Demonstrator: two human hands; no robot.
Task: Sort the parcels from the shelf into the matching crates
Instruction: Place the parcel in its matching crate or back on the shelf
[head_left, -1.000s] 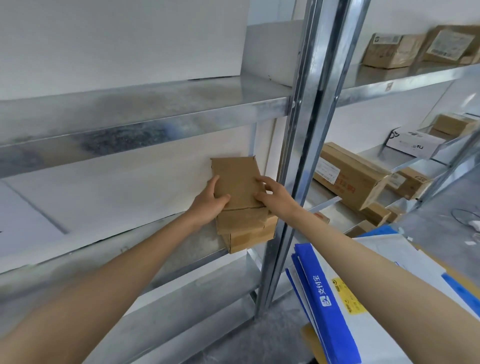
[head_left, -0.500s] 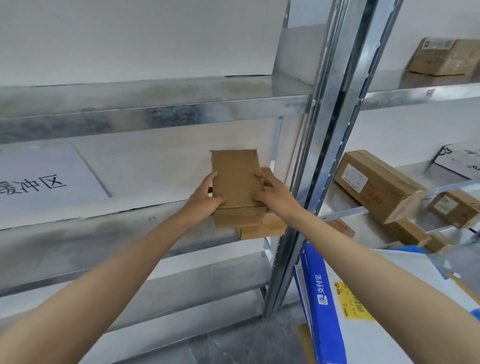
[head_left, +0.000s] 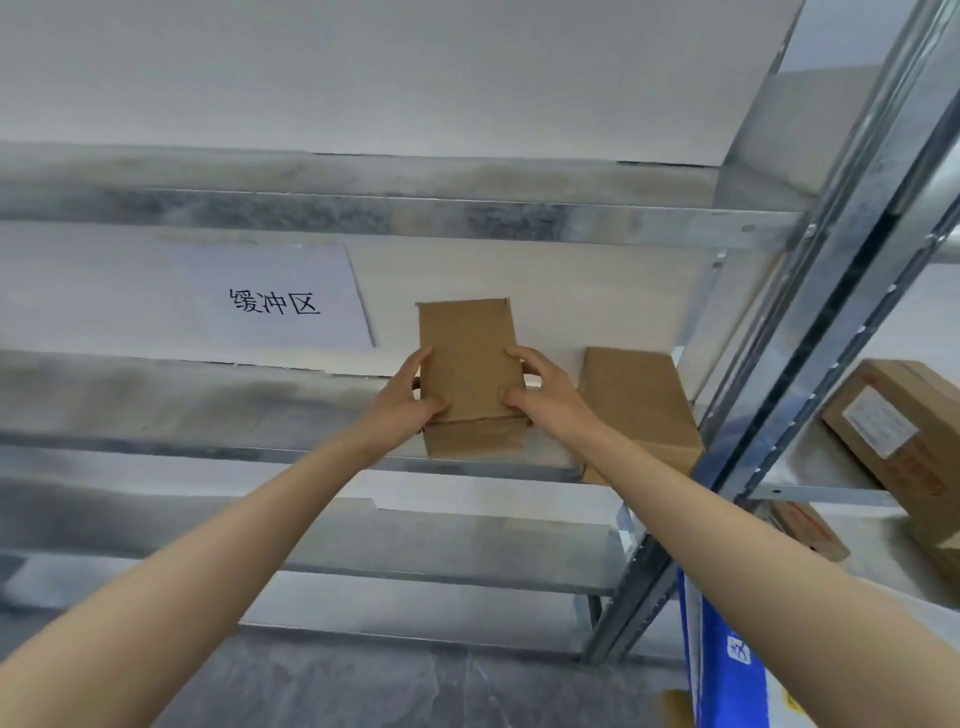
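A plain brown cardboard parcel (head_left: 467, 364) is held between both hands at the front of the metal shelf (head_left: 208, 405). My left hand (head_left: 410, 400) grips its left side and my right hand (head_left: 540, 389) grips its right side. The parcel's bottom is level with the shelf's front edge; whether it touches the shelf I cannot tell. A second brown parcel (head_left: 639, 405) lies on the same shelf just to the right, against the upright post.
A paper sign with black characters (head_left: 275, 301) hangs on the back wall to the left. A steel upright (head_left: 810, 338) divides the bays. Labelled boxes (head_left: 904, 431) fill the right bay. A blue and white sack (head_left: 727, 660) stands at lower right.
Both hands have carried the top parcel leftwards off the stack, so it is now beside the other box. The view has swung left, showing the sign.
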